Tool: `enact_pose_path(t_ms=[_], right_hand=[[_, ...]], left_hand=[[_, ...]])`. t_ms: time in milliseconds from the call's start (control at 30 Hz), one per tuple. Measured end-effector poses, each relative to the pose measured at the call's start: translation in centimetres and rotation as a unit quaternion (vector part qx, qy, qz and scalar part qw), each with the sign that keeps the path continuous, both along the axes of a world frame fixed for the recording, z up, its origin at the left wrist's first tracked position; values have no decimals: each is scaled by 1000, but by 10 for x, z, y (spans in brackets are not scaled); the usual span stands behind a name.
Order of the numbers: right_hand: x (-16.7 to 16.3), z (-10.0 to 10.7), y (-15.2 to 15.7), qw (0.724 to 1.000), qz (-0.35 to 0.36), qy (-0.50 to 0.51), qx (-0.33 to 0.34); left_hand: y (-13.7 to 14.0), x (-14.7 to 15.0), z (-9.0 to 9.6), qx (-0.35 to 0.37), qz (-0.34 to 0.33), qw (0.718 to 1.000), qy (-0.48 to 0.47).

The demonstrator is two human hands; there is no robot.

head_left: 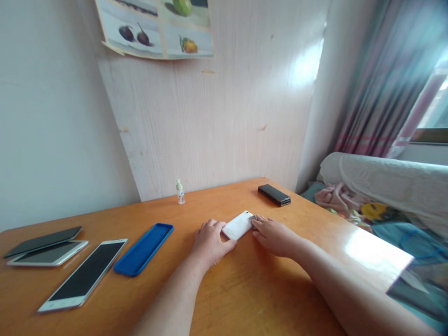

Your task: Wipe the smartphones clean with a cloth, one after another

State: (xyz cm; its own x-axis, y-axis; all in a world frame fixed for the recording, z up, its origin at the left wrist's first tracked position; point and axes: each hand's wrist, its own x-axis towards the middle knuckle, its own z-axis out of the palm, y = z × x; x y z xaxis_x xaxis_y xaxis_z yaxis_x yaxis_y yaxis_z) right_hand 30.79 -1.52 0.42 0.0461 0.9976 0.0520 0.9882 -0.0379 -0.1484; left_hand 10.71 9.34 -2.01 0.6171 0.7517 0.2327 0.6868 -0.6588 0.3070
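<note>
A white phone [238, 226] lies on the orange-brown table with its back up and the camera dot at its far end. My left hand [211, 240] grips its near left end, thumb along the lower edge and fingers on the other side. At the phone's right edge is my right hand [275, 234], its fingers close together over a small grey piece [252, 220]. Most of that piece is hidden under the fingertips, so I cannot tell what it is; it touches the phone's back near the far end.
Left of my hands lie a blue phone case [143, 252], a large white-framed phone [89, 273], a white tablet-like device [52, 255] and a dark cover [45, 240]. A small clear spray bottle [180, 193] stands at the back. Stacked dark phones [274, 194] lie back right, near the table edge.
</note>
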Motion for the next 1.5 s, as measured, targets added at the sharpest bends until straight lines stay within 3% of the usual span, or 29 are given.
enact_pose_path(t_ms=[200,300,467,733,800,1000,1067,1200,1267,1333,1433,1500], right_hand=[[-29,10,-18,980,184,73,14],[-23,11,-15,983,169,75,17],[-4,4,-4,998,39,36,16],[-31,6,-10,976,194,90,29],[-23,3,-4,980,176,90,21],[7,-11,14,998,-44,49,9],[0,-10,12,998,-24,52,5],[-27,-4,3,988,123,90,1],[-31,-3,4,983,151,100,-2],[-24,-5,10,990,110,92,-7],[-4,-13,22,997,-24,73,-12],[2,-16,27,995,-75,66,-12]], left_hand=[[1,-1,-1,10,-13,1000,-1],[0,0,0,12,-13,1000,0],[-1,0,2,7,-6,1000,3],[-1,-1,1,12,-13,1000,-1],[-1,0,1,13,-11,1000,3],[-1,0,1,16,-6,1000,4],[-1,0,0,16,-5,1000,3],[0,1,-2,15,1,1000,-7],[0,2,-3,14,8,1000,-14],[0,2,-4,15,12,1000,-19],[-1,3,-4,13,14,1000,-24],[-1,3,-4,6,15,1000,-25]])
